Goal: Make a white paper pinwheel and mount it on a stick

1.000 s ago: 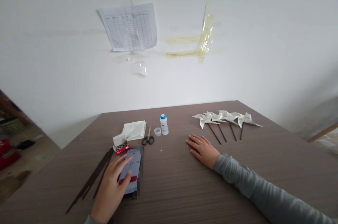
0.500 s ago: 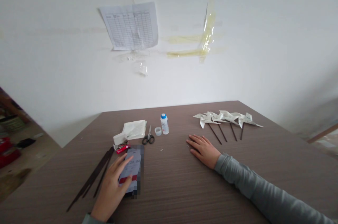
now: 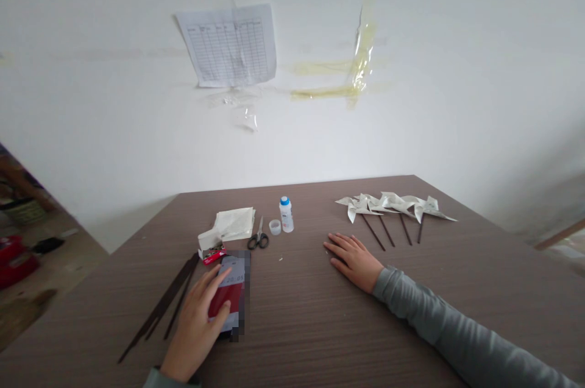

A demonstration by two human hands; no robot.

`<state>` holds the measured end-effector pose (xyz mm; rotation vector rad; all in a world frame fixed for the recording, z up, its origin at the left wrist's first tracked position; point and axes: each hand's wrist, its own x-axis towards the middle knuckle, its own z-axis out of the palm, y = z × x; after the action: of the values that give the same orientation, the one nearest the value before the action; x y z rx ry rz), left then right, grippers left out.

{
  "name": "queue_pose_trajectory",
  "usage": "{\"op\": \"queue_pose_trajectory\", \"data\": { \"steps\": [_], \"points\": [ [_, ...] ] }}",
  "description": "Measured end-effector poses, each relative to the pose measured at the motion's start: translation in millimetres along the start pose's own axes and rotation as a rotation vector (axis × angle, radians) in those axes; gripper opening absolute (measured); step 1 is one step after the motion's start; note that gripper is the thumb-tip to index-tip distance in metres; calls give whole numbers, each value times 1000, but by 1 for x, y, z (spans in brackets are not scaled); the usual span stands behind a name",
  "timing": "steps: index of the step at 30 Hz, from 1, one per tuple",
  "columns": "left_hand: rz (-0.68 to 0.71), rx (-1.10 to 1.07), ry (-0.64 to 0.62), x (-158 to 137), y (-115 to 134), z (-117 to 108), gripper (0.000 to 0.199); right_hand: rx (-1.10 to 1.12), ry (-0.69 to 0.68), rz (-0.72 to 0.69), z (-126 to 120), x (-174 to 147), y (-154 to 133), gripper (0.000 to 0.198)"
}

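My left hand (image 3: 196, 315) reaches over a phone (image 3: 235, 287) lying on the table, fingers apart, thumb at its screen, which shows timer digits and a large red area. Whether the fingertips touch the glass I cannot tell. My right hand (image 3: 354, 261) lies flat on the tabletop with nothing in it. Beyond it, several white paper pinwheels (image 3: 388, 202) on dark sticks rest side by side. Dark thin sticks (image 3: 159, 309) lie left of my left hand. Just past the phone sits an open red-and-white small box (image 3: 212, 249) with small items inside.
The brown table (image 3: 301, 309) meets a white wall. Near its middle are black-handled scissors (image 3: 258, 239), a small clear cup (image 3: 275, 227), a white bottle with blue cap (image 3: 286, 216) and stacked white paper sheets (image 3: 235, 222). A printed sheet (image 3: 228, 47) is taped to the wall.
The red area on the phone screen has grown larger, and its digits have advanced. Both hands stay in place; the view has shifted slightly.
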<state>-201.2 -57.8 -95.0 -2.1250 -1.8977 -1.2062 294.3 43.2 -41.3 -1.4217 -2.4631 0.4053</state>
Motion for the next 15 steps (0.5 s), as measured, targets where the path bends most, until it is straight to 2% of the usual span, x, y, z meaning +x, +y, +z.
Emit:
{"op": "queue_pose_trajectory", "data": {
  "steps": [15],
  "points": [
    [-61, -41, 23, 4, 8, -1, 56, 6, 22, -12, 3, 1, 3, 62]
  ]
}}
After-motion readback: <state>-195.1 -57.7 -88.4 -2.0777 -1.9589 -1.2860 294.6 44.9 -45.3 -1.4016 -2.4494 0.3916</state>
